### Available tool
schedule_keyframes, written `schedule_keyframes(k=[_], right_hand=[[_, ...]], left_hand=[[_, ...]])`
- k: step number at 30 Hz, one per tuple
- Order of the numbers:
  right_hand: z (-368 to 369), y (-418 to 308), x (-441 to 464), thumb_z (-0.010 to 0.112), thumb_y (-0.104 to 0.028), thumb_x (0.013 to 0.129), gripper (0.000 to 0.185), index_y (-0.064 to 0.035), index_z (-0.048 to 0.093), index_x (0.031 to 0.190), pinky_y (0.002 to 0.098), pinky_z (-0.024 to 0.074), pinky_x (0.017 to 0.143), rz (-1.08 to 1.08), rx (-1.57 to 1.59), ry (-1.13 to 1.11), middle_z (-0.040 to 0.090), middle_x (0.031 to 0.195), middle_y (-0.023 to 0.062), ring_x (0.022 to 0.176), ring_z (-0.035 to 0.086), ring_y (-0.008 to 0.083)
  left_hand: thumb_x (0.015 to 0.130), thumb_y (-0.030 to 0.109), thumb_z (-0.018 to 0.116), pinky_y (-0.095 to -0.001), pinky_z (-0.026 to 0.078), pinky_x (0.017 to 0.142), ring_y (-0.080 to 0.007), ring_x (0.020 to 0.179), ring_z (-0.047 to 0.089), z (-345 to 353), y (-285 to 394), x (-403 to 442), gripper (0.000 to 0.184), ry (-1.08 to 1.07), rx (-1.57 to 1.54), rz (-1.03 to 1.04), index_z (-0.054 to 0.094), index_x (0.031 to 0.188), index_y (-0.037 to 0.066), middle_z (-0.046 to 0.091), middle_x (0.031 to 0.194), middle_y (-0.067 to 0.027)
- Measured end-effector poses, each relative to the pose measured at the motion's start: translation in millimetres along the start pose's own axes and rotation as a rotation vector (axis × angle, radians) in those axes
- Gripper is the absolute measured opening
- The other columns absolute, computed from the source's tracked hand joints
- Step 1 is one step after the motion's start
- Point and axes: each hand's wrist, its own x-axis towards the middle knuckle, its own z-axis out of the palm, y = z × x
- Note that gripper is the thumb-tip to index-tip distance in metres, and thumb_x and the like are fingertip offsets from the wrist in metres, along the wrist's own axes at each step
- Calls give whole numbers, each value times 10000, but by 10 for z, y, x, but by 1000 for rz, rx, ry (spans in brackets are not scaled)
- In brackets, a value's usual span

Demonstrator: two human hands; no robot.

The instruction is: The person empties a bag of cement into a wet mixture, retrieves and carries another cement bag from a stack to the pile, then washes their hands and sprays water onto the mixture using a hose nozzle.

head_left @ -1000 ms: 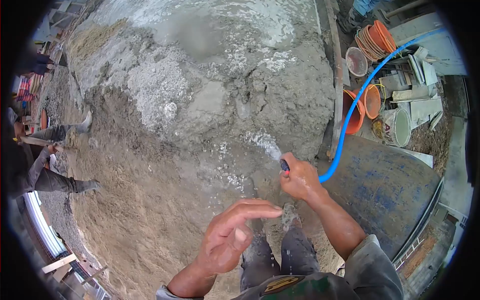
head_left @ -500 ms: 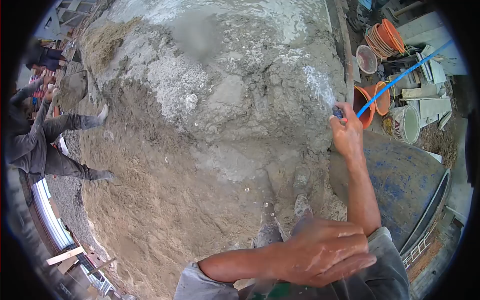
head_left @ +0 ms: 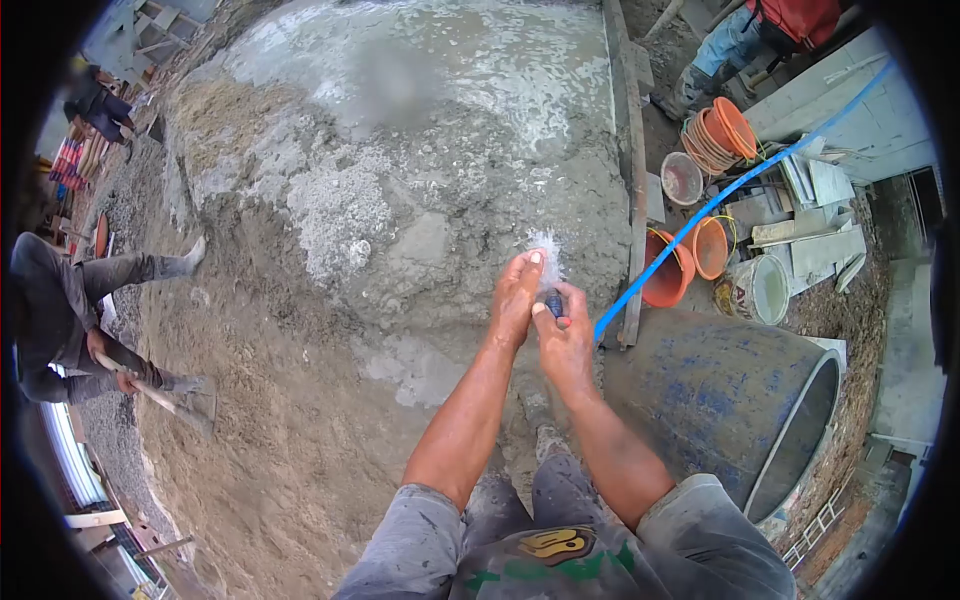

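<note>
My right hand [head_left: 567, 345] is closed around a dark hose nozzle [head_left: 555, 303], with something red showing by the fingers. A blue hose [head_left: 655, 262] runs from it to the upper right. White water spray [head_left: 546, 250] leaves the nozzle. My left hand [head_left: 518, 292] is beside the nozzle, its fingers reaching up at the spray's edge, holding nothing that I can see. Beyond both hands lies a grey heap of wet sand-and-cement mix [head_left: 430, 180], with milky water [head_left: 480, 60] pooled behind it.
At left a person [head_left: 60, 310] grips a long-handled shovel or hoe [head_left: 180, 408]. A drum [head_left: 700, 390] lies at right, near orange buckets [head_left: 667, 270], a white bucket [head_left: 755, 288] and boards [head_left: 815, 225]. A wooden edge [head_left: 627, 150] borders the mix. Other people stand at the back.
My right hand has moved left with the nozzle, and my left hand has risen from near my body to join it. The co-worker's tool has swung down toward the sand.
</note>
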Motion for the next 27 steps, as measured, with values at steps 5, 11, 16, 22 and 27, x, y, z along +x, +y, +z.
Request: schedule_keyframes(k=[5,11,16,22,27], right_hand=[[-83,-7,450,609,-227,789,370,-17,466,1058,290,444,642,205,318,42,533,906,99,737,517,161],[-417,-390,765,557,-472,803,516,-14,488,1031,338,409,771,168,550,-420,495,992,96,991,431,155],[-190,-165,1854,494,-460,834,463,-6,565,893,365,466,655,432,647,-542,565,740,86,707,564,221],[224,-185,2323,490,-347,831,370,-7,603,743,423,465,690,-84,-284,-335,616,766,163,743,596,322],[166,-739,2328,469,-342,829,360,-16,592,919,457,445,728,-501,-696,-234,585,931,248,841,577,389]], left_hand=[[892,546,269,-263,386,817,-103,885,504,238,-413,-483,606,-51,-197,-28,459,1165,39,521,1067,-43],[856,624,224,-265,363,413,-105,453,434,357,-141,-392,648,99,31,-90,551,888,65,466,570,-7],[837,656,203,-257,284,381,-110,381,351,614,-68,-368,698,98,180,-51,551,839,51,367,446,-4],[838,654,200,-252,295,391,-111,393,361,731,46,-363,699,40,191,25,542,789,45,390,461,-11],[843,648,194,-254,322,412,-112,422,387,829,228,-411,695,46,222,85,536,755,48,404,478,-12]])
